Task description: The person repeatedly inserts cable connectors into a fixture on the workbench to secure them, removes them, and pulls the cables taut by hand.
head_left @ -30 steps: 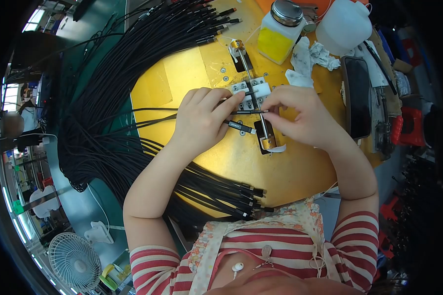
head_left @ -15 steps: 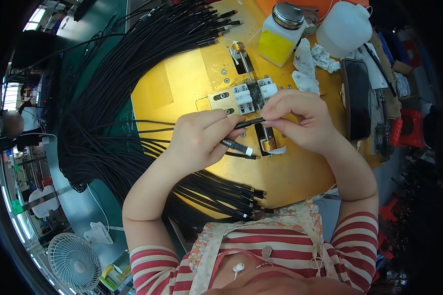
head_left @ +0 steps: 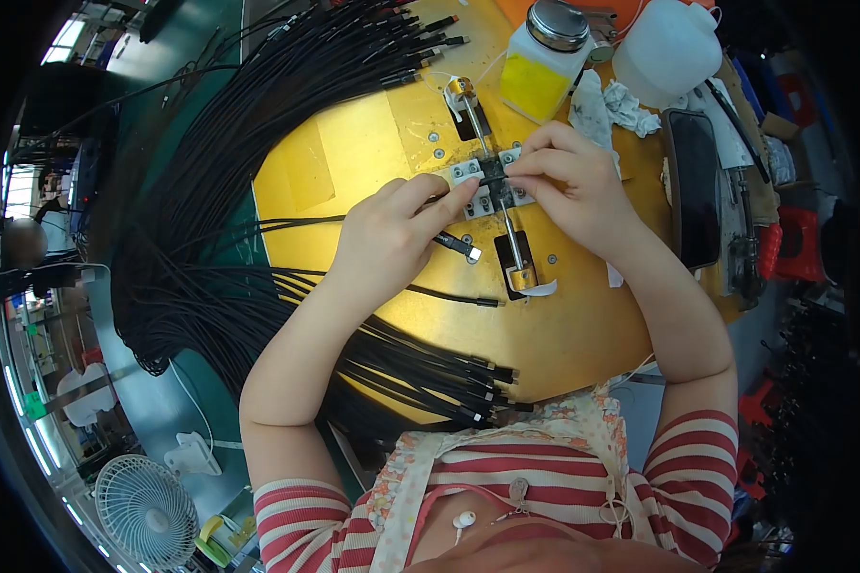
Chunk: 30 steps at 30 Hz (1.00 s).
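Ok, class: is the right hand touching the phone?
Apart. The head view shows yellow tabletop between the right hand and the phone.

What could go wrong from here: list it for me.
The black cable end between the left hand and right hand may slip crooked, and the hands partly hide it. The silver-tipped connector jutting from under the left hand could snag on the metal rod. The hands, so near the pale blocks, might get nipped if those move.
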Tool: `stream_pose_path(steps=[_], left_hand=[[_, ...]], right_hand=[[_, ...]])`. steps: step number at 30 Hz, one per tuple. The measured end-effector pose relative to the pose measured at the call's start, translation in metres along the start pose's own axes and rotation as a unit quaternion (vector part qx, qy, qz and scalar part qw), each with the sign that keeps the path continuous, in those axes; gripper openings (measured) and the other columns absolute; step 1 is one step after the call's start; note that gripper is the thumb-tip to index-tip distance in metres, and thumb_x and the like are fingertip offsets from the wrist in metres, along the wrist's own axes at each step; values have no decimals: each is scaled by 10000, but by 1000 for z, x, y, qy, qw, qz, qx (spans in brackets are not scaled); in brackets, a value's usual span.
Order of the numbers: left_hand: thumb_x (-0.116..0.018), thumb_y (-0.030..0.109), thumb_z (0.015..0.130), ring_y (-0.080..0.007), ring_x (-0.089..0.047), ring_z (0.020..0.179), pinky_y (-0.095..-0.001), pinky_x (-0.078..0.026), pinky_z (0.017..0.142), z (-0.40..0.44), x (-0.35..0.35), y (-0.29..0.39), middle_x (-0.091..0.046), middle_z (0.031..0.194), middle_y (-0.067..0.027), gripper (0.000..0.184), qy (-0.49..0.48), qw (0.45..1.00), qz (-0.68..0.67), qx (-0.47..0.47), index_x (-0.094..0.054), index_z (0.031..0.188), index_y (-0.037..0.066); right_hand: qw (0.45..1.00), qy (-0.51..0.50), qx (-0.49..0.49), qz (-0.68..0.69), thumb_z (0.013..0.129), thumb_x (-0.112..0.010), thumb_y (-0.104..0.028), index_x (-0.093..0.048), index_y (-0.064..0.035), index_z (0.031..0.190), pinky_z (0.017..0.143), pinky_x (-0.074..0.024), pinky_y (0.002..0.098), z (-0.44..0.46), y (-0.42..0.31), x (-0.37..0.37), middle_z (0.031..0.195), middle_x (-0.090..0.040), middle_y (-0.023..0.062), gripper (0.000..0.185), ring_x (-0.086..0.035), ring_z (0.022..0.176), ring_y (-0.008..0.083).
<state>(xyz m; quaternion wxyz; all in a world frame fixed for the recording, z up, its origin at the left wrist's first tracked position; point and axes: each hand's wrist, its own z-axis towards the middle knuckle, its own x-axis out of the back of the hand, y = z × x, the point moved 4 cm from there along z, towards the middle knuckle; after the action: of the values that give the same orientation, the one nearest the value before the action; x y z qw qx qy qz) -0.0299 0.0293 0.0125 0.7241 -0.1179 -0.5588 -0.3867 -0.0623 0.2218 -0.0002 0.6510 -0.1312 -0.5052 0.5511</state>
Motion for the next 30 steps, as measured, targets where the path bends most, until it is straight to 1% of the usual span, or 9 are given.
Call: stream_pose_path(steps=[3, 12, 15, 18, 21, 24, 25, 28, 30], left_hand=[[-653, -84, 588, -223, -611, 766, -329, -526, 662, -1, -3, 0, -610, 927, -57, 644, -22, 1000, 17, 14, -645, 1196, 128], [-651, -70, 599, -220, -587, 758, -336, -497, 688, -1, -6, -1, -599, 899, -53, 620, -19, 1000, 6, 5, -641, 1195, 103], [-651, -65, 602, -223, -578, 761, -337, -488, 697, 0, -5, 1, -599, 898, -55, 613, -17, 1000, 3, 4, -641, 1194, 97], [-653, -56, 606, -228, -574, 771, -341, -481, 705, 1, -4, 2, -601, 906, -59, 603, -16, 1000, 6, 6, -642, 1190, 92], [-661, -40, 610, -234, -574, 788, -348, -476, 715, 1, -4, 2, -606, 916, -62, 591, -12, 1000, -3, 7, -643, 1187, 89], [-670, -23, 610, -239, -575, 805, -352, -474, 724, 1, -4, 1, -609, 928, -64, 585, -10, 1000, -9, 9, -642, 1184, 87], [-673, -18, 609, -240, -575, 810, -353, -474, 726, 1, -4, 2, -610, 932, -64, 584, -10, 1000, -9, 9, -642, 1183, 87], [-680, -11, 625, -239, -578, 812, -348, -476, 729, 3, -2, 4, -610, 935, -65, 556, -10, 1000, -13, 21, -643, 1171, 87], [-683, -8, 641, -237, -578, 813, -347, -477, 731, 3, 0, 6, -610, 940, -65, 528, -7, 1000, 1, 21, -645, 1159, 86]], right_hand=[[994, -31, -94, 44, 779, -699, -30, -666, -5, 826, 640, -457, 305, 2, 5, -2, 830, -570, 66, 63, -572, 735, 224], [982, -49, 87, -161, 760, -667, -58, -650, -17, 808, 702, -450, 364, 1, -17, 3, 825, -546, 63, 66, -568, 783, 246], [978, -81, 86, -169, 750, -672, -37, -655, -2, 912, 713, -434, 365, -1, -22, 4, 873, -551, 88, 166, -553, 804, 262], [971, -86, 99, -199, 744, -689, -61, -648, -11, 939, 721, -433, 365, -2, -24, 5, 889, -558, 82, 206, -555, 818, 258], [982, -45, 140, -121, 736, -702, -140, -616, -32, 903, 712, -439, 363, -6, -39, -5, 816, -528, 59, 217, -540, 749, 233], [976, -96, 182, -76, 724, -692, -129, -605, -39, 928, 702, -438, 350, -17, -54, -27, 814, -525, 62, 239, -535, 746, 229], [970, -99, 209, -75, 711, -673, -102, -613, -48, 902, 678, -447, 344, -22, -53, -30, 838, -558, 66, 207, -556, 749, 224], [970, -39, 229, -74, 705, -647, -72, -624, -49, 881, 648, -459, 342, -16, -53, -12, 840, -591, 70, 180, -583, 756, 225], [971, -43, 216, -91, 716, -661, -72, -629, -42, 878, 643, -468, 347, -14, -45, 0, 836, -606, 74, 168, -594, 752, 232]])
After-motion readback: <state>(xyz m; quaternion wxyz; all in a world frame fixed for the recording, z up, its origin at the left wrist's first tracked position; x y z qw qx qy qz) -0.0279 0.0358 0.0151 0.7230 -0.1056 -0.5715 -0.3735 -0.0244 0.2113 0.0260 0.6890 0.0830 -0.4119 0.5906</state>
